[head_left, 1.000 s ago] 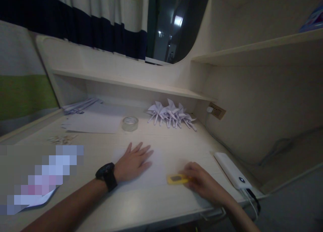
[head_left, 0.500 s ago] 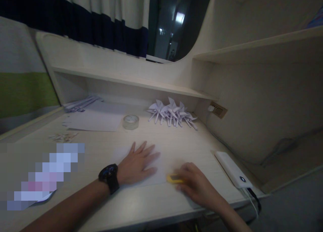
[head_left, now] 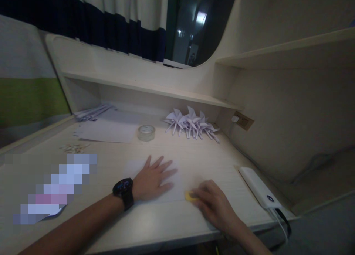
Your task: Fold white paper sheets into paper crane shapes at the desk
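My left hand (head_left: 154,179), with a black watch at the wrist, lies flat with fingers spread on a white sheet of paper (head_left: 176,190) on the desk. My right hand (head_left: 212,201) is closed around a small yellow utility knife (head_left: 190,196), just right of the sheet's edge. Most of the knife is hidden in the fingers, and motion blurs its tip, so I cannot tell whether the blade is out.
Behind my hands stand a roll of clear tape (head_left: 146,133) and several paper pinwheels (head_left: 191,122). Paper sheets (head_left: 111,127) and rolled paper sticks (head_left: 95,112) lie back left, small pale pieces (head_left: 73,148) nearer. A white power bank (head_left: 256,186) with cables lies right.
The view has shifted slightly, so most things sit a little further right. My left hand stays flat on the paper; my right hand still grips the knife, less of which now shows.
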`<state>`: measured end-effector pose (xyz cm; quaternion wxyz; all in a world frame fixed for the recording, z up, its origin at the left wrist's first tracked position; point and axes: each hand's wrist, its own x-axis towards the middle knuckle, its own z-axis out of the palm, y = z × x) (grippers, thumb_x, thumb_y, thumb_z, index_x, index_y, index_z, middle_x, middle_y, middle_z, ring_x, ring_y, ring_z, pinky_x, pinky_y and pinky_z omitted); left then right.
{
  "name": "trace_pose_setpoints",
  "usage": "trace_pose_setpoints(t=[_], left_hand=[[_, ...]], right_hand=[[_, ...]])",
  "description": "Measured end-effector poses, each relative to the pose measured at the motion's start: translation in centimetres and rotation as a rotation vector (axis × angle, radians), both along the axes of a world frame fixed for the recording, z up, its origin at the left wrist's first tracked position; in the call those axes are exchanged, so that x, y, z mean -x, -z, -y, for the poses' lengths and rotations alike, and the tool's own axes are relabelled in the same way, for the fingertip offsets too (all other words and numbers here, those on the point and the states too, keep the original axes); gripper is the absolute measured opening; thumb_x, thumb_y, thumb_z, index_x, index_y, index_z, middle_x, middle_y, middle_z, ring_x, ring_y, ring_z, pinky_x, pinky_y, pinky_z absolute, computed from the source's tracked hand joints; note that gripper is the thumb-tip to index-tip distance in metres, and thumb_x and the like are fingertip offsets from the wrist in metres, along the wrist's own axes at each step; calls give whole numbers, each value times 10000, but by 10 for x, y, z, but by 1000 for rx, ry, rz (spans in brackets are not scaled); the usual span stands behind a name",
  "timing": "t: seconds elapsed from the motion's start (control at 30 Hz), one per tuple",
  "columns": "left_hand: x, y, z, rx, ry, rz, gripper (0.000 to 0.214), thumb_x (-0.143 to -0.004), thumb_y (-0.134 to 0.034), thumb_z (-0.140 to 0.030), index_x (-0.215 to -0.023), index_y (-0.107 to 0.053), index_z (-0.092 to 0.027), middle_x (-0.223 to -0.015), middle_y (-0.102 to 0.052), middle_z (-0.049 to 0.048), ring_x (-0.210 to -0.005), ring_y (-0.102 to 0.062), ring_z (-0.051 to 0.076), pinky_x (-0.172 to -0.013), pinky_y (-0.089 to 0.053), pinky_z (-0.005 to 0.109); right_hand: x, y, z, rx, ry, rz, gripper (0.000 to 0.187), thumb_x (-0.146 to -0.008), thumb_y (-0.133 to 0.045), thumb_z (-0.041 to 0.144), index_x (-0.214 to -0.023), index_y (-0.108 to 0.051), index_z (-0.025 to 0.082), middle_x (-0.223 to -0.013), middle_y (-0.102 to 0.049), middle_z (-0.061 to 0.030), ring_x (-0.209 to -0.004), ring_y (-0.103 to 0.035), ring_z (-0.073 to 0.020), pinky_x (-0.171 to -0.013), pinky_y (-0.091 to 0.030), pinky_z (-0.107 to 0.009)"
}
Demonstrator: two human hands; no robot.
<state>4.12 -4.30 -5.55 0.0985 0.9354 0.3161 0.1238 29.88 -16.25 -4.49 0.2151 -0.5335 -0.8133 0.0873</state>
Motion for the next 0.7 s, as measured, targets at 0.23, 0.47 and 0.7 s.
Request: trace_pose_setpoints(t=[0.23, 0.47, 0.7], left_hand=[[-1, -1, 1, -33, 13, -38, 537, -907, -280, -624, -1393, -359, -408, -1510, -310, 23, -1382, -184, 392, -1036, -3, 687], [0, -3, 2, -72, 26, -67, 549, -911, -246, -631, -1399, -346, -400, -1508, -315, 26, -1382, -189, 390, -1034, -39, 697], [0, -1, 1, -79, 32, -59, 543, -914, -251, -623, -1401, -337, -401, -1510, -312, 26, -1384, -183, 387, -1032, -33, 696]], right_hand=[[-3, 1, -6, -72, -105, -1, 198, -898, -530, 284, -1000, -670, 188, -923, -567, -87, -856, -508, -208, -714, -412, -332], [-5, -3, -8, -74, -161, -5, 204, -910, -523, 302, -1006, -658, 184, -906, -557, -81, -842, -505, -199, -701, -405, -326], [-7, -5, -11, -58, -215, -22, 227, -921, -499, 305, -1032, -654, 182, -909, -559, -81, -864, -499, -205, -735, -407, -340]])
